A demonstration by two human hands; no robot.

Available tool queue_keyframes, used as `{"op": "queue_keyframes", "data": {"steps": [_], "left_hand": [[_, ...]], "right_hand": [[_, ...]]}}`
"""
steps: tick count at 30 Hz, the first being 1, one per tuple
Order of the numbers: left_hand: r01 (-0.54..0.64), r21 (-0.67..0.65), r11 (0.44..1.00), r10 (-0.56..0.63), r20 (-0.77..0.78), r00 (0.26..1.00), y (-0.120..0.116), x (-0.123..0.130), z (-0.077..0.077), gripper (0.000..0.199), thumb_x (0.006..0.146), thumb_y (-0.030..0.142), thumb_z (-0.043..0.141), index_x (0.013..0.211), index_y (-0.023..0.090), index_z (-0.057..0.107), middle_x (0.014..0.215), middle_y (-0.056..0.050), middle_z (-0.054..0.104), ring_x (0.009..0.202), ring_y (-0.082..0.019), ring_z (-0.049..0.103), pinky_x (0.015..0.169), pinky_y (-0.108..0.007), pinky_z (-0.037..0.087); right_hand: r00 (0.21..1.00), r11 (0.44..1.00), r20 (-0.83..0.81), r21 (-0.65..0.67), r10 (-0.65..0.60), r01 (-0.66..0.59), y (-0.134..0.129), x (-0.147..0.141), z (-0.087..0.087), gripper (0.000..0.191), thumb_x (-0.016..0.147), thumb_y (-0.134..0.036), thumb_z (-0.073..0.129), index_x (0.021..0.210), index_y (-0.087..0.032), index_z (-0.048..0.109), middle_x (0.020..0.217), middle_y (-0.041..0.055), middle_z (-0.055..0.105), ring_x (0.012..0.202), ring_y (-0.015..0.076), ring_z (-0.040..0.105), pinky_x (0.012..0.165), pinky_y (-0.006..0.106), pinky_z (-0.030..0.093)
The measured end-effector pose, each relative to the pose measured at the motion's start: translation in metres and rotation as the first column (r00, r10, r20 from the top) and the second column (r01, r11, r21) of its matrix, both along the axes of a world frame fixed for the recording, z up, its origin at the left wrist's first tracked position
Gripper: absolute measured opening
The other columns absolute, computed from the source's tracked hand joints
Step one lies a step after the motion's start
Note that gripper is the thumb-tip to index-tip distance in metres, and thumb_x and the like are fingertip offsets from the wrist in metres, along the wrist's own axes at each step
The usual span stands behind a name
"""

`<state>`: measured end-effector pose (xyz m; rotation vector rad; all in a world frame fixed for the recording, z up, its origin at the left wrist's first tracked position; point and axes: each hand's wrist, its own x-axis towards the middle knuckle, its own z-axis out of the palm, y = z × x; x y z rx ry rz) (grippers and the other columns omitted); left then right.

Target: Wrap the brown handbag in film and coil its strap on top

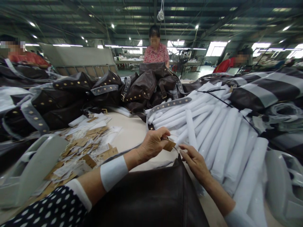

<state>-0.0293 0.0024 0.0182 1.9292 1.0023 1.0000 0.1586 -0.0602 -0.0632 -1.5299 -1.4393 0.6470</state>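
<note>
A dark brown leather bag (151,192) lies right in front of me, its top corner raised towards my hands. My left hand (155,140) is closed around a brown cardboard hang tag (169,145) just above that corner. Close by on the right, my right hand (193,157) has its thumb and fingers pinched at the corner, by the tag's thin cord; what exactly lies between the fingertips is too small to make out. A studded strap in clear wrap (169,105) curves behind my left hand.
Loose tags with white strings (92,142) are spread at the left beside a grey plastic device (35,167). White wrapped rolls (220,138) are heaped at the right. More brown bags (142,88) are piled across the back, where a co-worker (156,53) stands.
</note>
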Motion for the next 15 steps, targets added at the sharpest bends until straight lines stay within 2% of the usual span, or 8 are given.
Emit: {"op": "queue_keyframes", "data": {"steps": [4, 9, 12, 15], "left_hand": [[0.026, 0.018, 1.0, -0.025, -0.046, 0.999, 0.003, -0.008, -0.002, 0.021, 0.062, 0.002, 0.057, 0.073, 0.019, 0.062, 0.059, 0.006, 0.053, 0.057, -0.009, 0.047, 0.059, -0.018, 0.035], [-0.02, 0.11, 0.994, 0.036, -0.15, 0.988, 0.021, -0.011, 0.0, 0.02, 0.063, 0.0, 0.054, 0.067, 0.019, 0.059, 0.057, 0.005, 0.05, 0.056, -0.01, 0.044, 0.056, -0.019, 0.03], [-0.012, 0.18, 0.984, 0.049, -0.206, 0.977, 0.029, -0.003, 0.008, 0.022, 0.062, -0.001, 0.052, 0.066, 0.019, 0.059, 0.056, 0.004, 0.048, 0.056, -0.011, 0.042, 0.056, -0.021, 0.029], [0.105, 0.287, 0.952, -0.026, -0.265, 0.964, 0.018, 0.019, 0.018, 0.021, 0.064, 0.0, 0.055, 0.067, 0.02, 0.058, 0.059, 0.003, 0.05, 0.059, -0.013, 0.044, 0.057, -0.023, 0.029]], "right_hand": [[0.999, 0.998, 0.02, 0.03, 0.05, -0.05, 0.001, -0.003, 0.002, 0.035, 0.074, -0.047, 0.057, 0.096, -0.021, 0.068, 0.083, 0.0039, 0.059, 0.058, 0.0139, 0.051, 0.065, 0.032, 0.047], [0.992, 0.989, -0.015, -0.084, 0.122, -0.122, 0.005, -0.008, 0.001, 0.03, 0.069, -0.044, 0.058, 0.085, -0.023, 0.071, 0.081, 0.003, 0.057, 0.061, 0.0146, 0.05, 0.063, 0.031, 0.046], [0.994, 0.982, -0.02, -0.149, 0.112, -0.114, 0.006, -0.015, -0.002, 0.03, 0.066, -0.043, 0.058, 0.084, -0.023, 0.07, 0.078, 0.0015, 0.056, 0.06, 0.014, 0.049, 0.062, 0.031, 0.044], [0.995, 0.979, -0.035, -0.178, 0.098, -0.102, 0.008, -0.019, -0.005, 0.03, 0.065, -0.042, 0.056, 0.085, -0.022, 0.066, 0.071, -0.0006, 0.055, 0.056, 0.0141, 0.049, 0.058, 0.031, 0.043]]}}
